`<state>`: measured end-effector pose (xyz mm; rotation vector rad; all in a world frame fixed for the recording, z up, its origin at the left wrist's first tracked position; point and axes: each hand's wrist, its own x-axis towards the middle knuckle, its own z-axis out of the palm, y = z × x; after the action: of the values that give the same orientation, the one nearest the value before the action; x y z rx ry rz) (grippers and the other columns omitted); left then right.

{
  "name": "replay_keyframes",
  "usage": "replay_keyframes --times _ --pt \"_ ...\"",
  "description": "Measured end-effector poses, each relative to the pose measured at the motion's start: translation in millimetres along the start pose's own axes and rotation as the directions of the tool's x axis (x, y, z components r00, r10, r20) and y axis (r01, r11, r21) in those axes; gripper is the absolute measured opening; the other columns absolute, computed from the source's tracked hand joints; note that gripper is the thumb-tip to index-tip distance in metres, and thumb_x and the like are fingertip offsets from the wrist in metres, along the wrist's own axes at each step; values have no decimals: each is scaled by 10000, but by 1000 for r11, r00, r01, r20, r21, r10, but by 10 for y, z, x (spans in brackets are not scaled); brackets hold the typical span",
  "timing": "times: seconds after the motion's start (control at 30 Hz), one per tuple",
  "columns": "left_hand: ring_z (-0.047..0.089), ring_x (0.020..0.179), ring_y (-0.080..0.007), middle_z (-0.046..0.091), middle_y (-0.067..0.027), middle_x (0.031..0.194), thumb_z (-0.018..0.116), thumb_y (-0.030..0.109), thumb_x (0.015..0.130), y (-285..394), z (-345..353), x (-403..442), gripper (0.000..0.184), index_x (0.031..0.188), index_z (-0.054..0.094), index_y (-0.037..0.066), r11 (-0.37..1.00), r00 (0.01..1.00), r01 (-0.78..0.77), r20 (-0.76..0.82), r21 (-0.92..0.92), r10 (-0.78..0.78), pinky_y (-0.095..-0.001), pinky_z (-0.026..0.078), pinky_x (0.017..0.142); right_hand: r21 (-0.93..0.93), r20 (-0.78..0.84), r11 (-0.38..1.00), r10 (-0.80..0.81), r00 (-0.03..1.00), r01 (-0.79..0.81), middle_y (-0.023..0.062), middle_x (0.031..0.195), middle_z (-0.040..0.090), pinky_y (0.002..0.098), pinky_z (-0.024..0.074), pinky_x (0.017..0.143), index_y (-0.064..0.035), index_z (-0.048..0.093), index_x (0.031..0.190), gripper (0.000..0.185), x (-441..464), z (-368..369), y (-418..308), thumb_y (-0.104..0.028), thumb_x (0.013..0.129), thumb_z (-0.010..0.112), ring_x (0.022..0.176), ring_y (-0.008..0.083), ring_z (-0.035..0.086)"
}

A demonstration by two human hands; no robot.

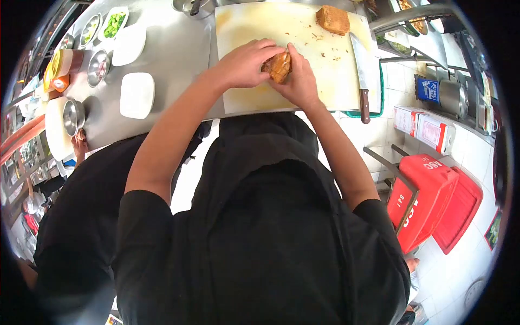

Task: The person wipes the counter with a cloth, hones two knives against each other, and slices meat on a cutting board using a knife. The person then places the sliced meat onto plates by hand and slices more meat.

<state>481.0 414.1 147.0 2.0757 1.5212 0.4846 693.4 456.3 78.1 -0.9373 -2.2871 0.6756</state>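
Over the near part of the pale cutting board [246, 27], I hold a glossy brown chunk of cooked food [279, 67]. My left hand [245, 63] closes on it from the left, and my right hand [299, 82] grips its right side. The fingers hide part of the chunk, so its exact kind cannot be made out. A browned, squarish food block [332, 20] lies at the board's far right, with brown crumbs scattered nearby. Along the right edge rests a large knife [359, 62], its wooden handle reaching past the near edge.
White dishes [137, 95], metal bowls [98, 67] and a dish of chopped greens [114, 24] stand on the steel counter [179, 49] to the left. Another person's hand [79, 143] is at the counter's near left. A red cooler box [422, 200] stands at lower right.
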Motion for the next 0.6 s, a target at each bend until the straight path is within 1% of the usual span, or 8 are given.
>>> replay_keyframes --times 0.1,0.2,0.3,0.4,0.5,0.6 --pt "540 1379 -343 555 -151 1499 794 134 833 7 -14 -15 698 1492 564 106 1000 1000 2 2 -3 -2 -430 463 1159 31 -17 999 -11 1000 11 223 1399 572 497 505 1019 -10 309 1593 1153 -31 14 13 -300 692 968 1231 417 581" --pt "543 1373 -339 555 -152 1499 799 123 824 -22 -41 -8 709 1492 562 92 1000 1000 -18 11 -21 19 -428 461 1161 97 18 987 129 991 -130 265 1507 477 489 499 1073 8 247 1620 1315 -90 -120 6 -361 620 1017 1339 427 525" --pt "541 1372 -345 554 -155 1498 799 115 819 4 -33 -35 718 1495 560 88 1000 1000 14 0 -21 -14 -427 458 1163 179 45 940 288 957 -292 237 1560 414 443 524 1020 -2 213 1640 1435 -221 -274 61 -334 534 1065 1199 379 575" --pt "538 1372 -352 549 -157 1501 800 119 818 -55 5 -28 724 1499 556 90 1000 999 -24 -23 -16 24 -426 456 1166 144 64 949 275 959 -281 254 1520 460 455 523 1017 4 217 1637 1436 -264 -249 114 -371 536 1059 1191 385 583" --pt "532 1378 -358 542 -160 1506 799 116 820 -77 6 -23 729 1505 550 87 1000 1000 -25 -9 -8 25 -428 451 1170 -26 40 992 127 991 -126 241 1481 514 485 508 1033 -11 229 1639 1413 -153 -135 109 -422 558 1040 1193 379 594" --pt "536 1375 -368 556 -180 1497 795 133 826 -87 -17 -24 706 1492 563 99 998 999 -46 -28 -52 44 -436 452 1169 -73 256 974 228 939 -217 231 1555 480 496 438 1147 -84 246 1648 1335 -26 -59 73 -529 623 978 1396 414 517"
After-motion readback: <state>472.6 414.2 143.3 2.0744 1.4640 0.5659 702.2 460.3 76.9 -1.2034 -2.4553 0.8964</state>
